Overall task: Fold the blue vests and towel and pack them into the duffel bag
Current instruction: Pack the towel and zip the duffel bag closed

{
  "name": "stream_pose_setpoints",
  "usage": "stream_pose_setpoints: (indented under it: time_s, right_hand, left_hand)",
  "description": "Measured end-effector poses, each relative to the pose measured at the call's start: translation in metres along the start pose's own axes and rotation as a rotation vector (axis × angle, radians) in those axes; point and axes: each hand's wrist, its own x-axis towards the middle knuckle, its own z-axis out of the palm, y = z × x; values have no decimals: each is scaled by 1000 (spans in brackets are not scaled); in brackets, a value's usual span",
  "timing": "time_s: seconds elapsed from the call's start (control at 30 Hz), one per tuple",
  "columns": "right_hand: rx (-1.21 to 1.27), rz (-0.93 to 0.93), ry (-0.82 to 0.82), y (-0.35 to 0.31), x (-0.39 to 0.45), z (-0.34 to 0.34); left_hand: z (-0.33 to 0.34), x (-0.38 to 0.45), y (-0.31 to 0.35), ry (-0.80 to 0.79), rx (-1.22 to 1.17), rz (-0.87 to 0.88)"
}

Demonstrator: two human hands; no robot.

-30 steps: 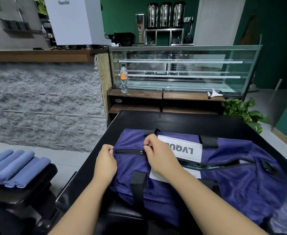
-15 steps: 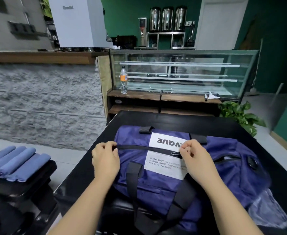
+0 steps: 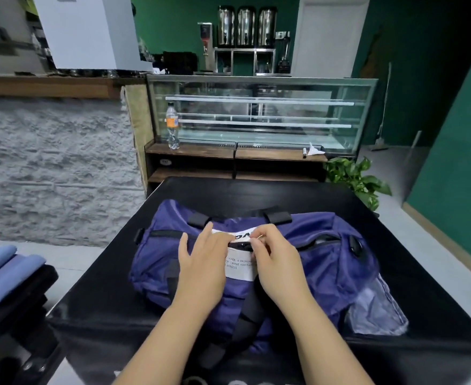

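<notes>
Pinching the zip pull (image 3: 252, 243) at mid-bag, the right hand (image 3: 277, 262) works the zip of the duffel bag (image 3: 337, 262); the left hand (image 3: 203, 262), fingers straight, presses the fabric just left of the pinch. Bag lies on the black table (image 3: 395, 279). Step, by judgement: opening the bag before packing; next calls for a steady pull along the zip line. Far left of the grip: folded blue cloths (image 3: 3, 276), unpacked.
</notes>
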Motion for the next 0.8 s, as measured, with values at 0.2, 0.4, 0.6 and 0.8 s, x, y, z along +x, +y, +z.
stream_pose_setpoints:
  time_s: [0.2, 0.4, 0.6, 0.8]
  right_hand:
    - [30, -43, -18, -12, 4, -4]
    - [35, -4, 67, 3, 7, -33]
    - [22, 7, 157, 16, 5, -57]
    - [-75, 63, 317, 40, 2, -99]
  left_hand:
    - [-14, 3, -8, 90, -129, 6]
    - [-10, 0, -17, 185, -202, -72]
    - [-10, 0, -17, 184, -241, -96]
    - [-9, 1, -16, 170, -241, -122]
